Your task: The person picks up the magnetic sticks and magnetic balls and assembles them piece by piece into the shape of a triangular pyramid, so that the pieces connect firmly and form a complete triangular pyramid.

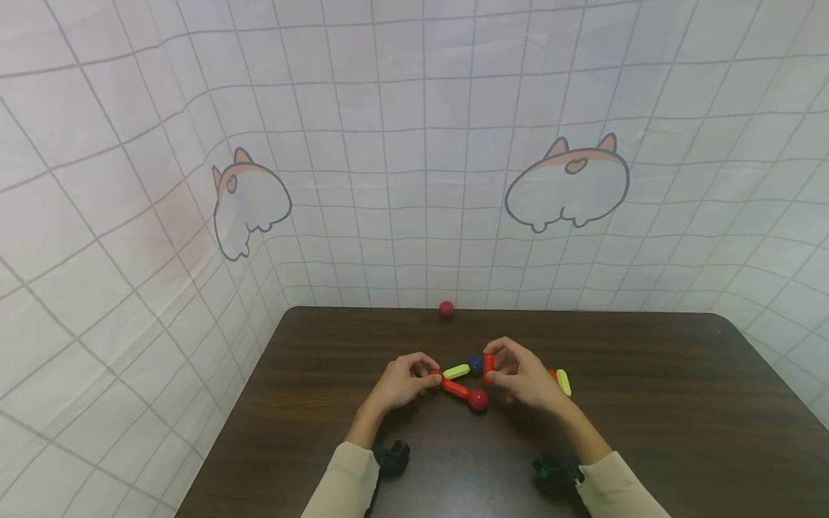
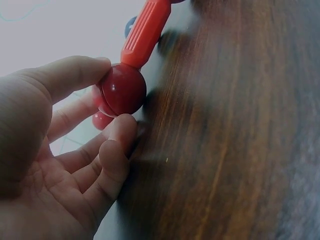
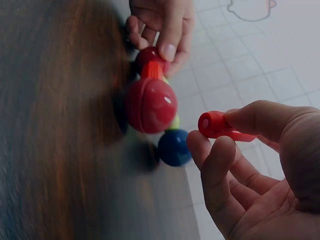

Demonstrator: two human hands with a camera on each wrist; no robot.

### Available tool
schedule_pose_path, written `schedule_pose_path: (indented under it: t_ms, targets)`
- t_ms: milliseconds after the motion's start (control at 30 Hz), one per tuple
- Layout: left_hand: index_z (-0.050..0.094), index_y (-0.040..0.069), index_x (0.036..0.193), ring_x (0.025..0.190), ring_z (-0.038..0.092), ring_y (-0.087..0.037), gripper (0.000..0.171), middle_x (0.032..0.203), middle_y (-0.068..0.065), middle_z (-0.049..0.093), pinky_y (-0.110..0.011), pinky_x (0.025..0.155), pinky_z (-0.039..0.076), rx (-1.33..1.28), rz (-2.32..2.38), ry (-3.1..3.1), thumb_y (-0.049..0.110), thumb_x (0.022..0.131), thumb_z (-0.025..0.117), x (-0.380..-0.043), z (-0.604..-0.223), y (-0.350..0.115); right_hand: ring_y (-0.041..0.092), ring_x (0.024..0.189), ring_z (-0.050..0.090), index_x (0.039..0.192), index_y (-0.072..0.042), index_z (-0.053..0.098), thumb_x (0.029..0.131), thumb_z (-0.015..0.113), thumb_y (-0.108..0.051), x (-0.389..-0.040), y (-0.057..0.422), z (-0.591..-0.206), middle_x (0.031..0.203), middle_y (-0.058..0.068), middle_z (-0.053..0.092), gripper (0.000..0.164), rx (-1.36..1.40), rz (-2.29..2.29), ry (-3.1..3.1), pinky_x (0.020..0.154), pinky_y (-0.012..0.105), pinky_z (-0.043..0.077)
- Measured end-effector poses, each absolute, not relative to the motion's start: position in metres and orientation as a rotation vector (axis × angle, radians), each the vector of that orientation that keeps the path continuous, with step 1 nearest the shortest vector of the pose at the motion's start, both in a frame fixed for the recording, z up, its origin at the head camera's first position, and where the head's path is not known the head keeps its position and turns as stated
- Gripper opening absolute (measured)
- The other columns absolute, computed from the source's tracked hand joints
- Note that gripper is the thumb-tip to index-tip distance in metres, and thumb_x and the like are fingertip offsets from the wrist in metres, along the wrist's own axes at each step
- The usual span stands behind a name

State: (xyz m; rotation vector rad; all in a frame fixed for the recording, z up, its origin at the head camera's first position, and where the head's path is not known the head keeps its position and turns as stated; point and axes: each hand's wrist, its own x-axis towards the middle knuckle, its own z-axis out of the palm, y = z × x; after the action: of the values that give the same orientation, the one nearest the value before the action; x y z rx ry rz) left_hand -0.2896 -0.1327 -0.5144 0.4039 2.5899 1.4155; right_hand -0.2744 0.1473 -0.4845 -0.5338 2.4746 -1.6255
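Observation:
My left hand [image 1: 403, 383] pinches a red ball [image 2: 125, 90] between thumb and fingers. From that ball a red rod [image 1: 455, 389] runs to a second red ball [image 1: 478, 401], and a yellow-green rod [image 1: 457, 371] leads to a blue ball [image 1: 476, 365], making an open V on the table. My right hand [image 1: 527, 378] grips a separate red rod [image 3: 212, 125] by thumb and fingertips. In the right wrist view, this rod's round end faces the two balls, with a gap between. The head view shows it upright beside the blue ball.
Behind the right hand lie another yellow-green rod [image 1: 564, 382] and a partly hidden red piece [image 1: 553, 374]. A loose red ball [image 1: 446, 309] sits at the far edge of the dark wooden table [image 1: 648, 410]. A white gridded curtain [image 1: 414, 180] surrounds the table's back and sides.

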Motion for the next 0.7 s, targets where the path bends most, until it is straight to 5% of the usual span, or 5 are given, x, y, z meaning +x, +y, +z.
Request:
schedule_pose_path:
  t_ms: [700]
  targets:
    - [0.073,0.021,0.108,0.067,0.063,-0.015,0.018,0.082,-0.002,0.065,-0.03,0.06,0.048,0.392,1.401,2.599,0.032,0.094,0.076,-0.291,-0.515,-0.132,0.02,0.064,0.06,0.123,-0.013,0.058,0.092,0.073,-0.004,-0.278,0.131,-0.498,0.102,0.016,0.058,0.035,-0.474,-1.552,2.52,0.054,0.031,0.054]
